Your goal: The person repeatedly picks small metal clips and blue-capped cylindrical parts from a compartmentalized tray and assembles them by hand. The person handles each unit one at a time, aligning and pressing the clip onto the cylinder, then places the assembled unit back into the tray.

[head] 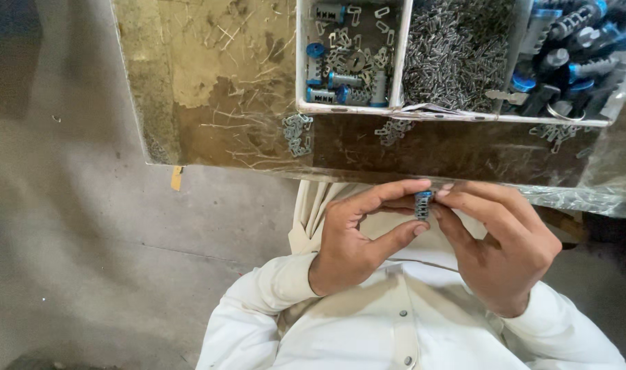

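Lock cylinder (422,204), small with a blue end, sits pinched between fingertips of the left hand (357,236) and right hand (501,243), just below the worktable (210,82) edge, beneath the white parts tray (302,68).

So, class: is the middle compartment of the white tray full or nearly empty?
Full. The middle compartment is heaped with small grey metal pins right across, so none of its floor shows between the white tray's dividers.
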